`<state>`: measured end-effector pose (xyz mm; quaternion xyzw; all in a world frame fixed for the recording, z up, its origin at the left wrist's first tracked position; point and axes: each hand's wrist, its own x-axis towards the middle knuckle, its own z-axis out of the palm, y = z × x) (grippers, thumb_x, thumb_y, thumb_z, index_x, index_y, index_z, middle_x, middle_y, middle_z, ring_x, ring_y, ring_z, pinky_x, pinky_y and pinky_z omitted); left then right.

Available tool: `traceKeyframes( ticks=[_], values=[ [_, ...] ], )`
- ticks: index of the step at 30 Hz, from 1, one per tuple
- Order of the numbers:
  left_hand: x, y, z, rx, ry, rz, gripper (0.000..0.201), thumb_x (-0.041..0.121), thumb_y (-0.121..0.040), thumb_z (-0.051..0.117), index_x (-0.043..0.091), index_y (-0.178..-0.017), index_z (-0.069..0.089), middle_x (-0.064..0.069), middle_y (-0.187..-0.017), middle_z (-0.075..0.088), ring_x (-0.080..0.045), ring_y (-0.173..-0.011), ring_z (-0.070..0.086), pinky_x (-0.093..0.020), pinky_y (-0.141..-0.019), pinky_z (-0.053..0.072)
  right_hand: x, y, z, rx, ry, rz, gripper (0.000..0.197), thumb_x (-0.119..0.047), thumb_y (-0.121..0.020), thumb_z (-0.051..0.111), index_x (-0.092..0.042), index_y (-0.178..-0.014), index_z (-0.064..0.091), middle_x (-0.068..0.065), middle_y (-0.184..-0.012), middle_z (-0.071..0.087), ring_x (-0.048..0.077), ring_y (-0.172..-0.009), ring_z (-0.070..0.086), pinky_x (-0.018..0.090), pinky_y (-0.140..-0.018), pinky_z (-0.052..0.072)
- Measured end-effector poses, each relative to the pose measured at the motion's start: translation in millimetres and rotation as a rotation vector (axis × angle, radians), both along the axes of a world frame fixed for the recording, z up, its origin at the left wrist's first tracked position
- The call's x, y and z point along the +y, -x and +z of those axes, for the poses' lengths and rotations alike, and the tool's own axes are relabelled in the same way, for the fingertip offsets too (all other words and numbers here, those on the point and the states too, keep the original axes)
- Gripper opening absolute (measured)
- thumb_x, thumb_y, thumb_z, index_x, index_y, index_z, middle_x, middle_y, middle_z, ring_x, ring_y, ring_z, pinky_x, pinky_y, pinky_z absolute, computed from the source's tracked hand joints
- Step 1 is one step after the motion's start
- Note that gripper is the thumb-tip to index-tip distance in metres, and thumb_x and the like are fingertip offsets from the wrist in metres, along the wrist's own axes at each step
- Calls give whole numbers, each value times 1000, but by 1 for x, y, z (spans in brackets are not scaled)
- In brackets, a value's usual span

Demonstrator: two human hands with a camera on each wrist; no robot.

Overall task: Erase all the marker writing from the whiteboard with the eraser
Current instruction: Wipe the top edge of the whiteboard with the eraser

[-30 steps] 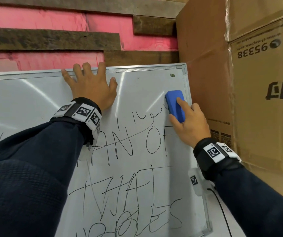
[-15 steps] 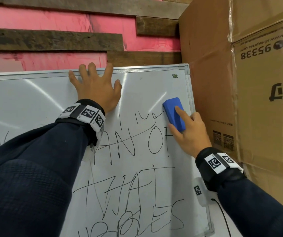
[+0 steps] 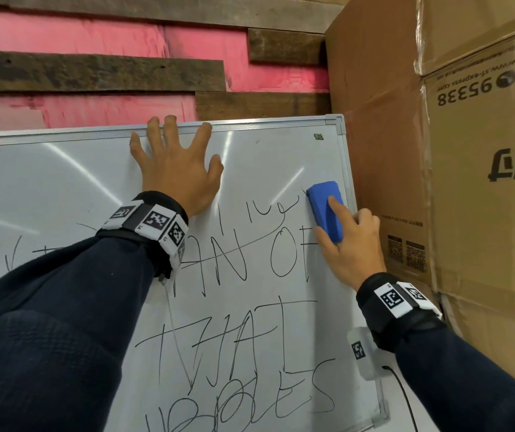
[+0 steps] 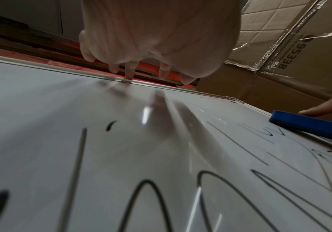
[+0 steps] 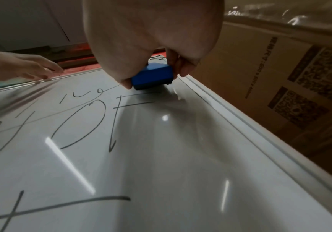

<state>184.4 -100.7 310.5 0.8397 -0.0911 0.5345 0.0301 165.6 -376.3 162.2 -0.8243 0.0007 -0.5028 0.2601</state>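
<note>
Leaning against a pink wall (image 3: 94, 35) crossed by dark wooden planks (image 3: 94, 71), the whiteboard (image 3: 63, 188) fills most of the head view, its metal frame running along the top and down the right side. Stacked cardboard boxes (image 3: 483, 182) with upside-down printing are seen at 3 o'clock of the board, just beside its right frame. Black marker writing (image 3: 250, 260) is spread over the lower centre of the board, from the middle toward 6 o'clock; a few short leftover strokes sit above it toward 12 o'clock, and faint marks are seen at 9 o'clock. The upper band of the board is largely free of ink.

The left hand (image 3: 176, 169) is laid flat at 12 o'clock of the board, fingers straight and spread, with the fingertips reaching the top frame; nothing is held by it. The right hand (image 3: 352, 247) is placed at about 2 o'clock, close to the right frame, and the blue eraser (image 3: 324, 210) is clamped by it: the index finger is stretched along the top, the thumb is pressed on the left side, and the remaining fingers are curled round the right side. The eraser is held against the board surface, tilted slightly, just above the top stroke of the letter "F". Dark sleeves and marker-tagged wrist bands (image 3: 147, 226) are worn on both arms.
</note>
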Motion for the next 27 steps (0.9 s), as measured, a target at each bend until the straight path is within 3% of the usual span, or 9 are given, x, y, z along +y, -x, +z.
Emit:
traceKeyframes(
  ticks=[3, 6, 11, 14, 19, 24, 27],
  values=[
    [-4, 9, -11, -16, -23, -61, 53, 48, -92, 40, 35, -143, 34, -18, -153, 25, -38, -145, 15, -64, -112, 13, -4, 0, 3, -35, -3, 14, 61, -41, -90, 63, -30, -146, 41, 4, -103, 35, 21, -97, 36, 37, -84, 46],
    [-12, 22, -32, -48, -108, -150, 48, 43, -90, 47, 31, -136, 45, -15, -145, 35, -36, -137, 26, -56, -105, 23, -6, -1, 3, -56, -56, 7, 61, -38, -90, 64, -26, -145, 43, 5, -109, 35, 23, -100, 37, 39, -87, 46],
    [-34, 42, -84, -96, -240, -394, 33, 32, -83, 59, 19, -113, 63, -10, -111, 49, -29, -101, 44, -41, -81, 36, -3, 1, -5, -38, 1, 39, 60, -43, -88, 63, -31, -143, 43, 3, -107, 36, 21, -98, 38, 41, -86, 48],
    [-44, 50, -123, 33, -376, -537, 24, 29, -84, 58, 17, -104, 65, -5, -97, 50, -22, -83, 43, -39, -70, 42, -2, -1, -5, -38, -45, 23, 60, -44, -89, 64, -33, -143, 41, 3, -110, 34, 21, -101, 38, 43, -90, 48],
    [-53, 51, -167, 255, -576, -537, 19, 31, -85, 48, 20, -97, 58, -1, -91, 50, -19, -77, 42, -36, -67, 43, 6, 5, -5, -20, 35, 57, 61, -47, -90, 63, -32, -144, 40, 3, -110, 36, 20, -101, 39, 38, -87, 48],
    [-59, 52, -178, 314, -589, -564, 16, 27, -85, 49, 18, -96, 57, 0, -82, 51, -17, -69, 36, -30, -61, 37, -2, 4, 6, -19, -98, 25, 62, -44, -91, 62, -29, -146, 39, 4, -112, 34, 24, -105, 41, 40, -94, 47],
    [-63, 59, -187, 436, -575, -577, 18, 27, -90, 47, 17, -101, 57, 0, -78, 50, -20, -68, 46, -32, -56, 42, 4, 8, 1, -15, 4, 84, 62, -45, -90, 64, -28, -145, 40, 3, -108, 34, 22, -99, 42, 34, -88, 47]
  ],
)
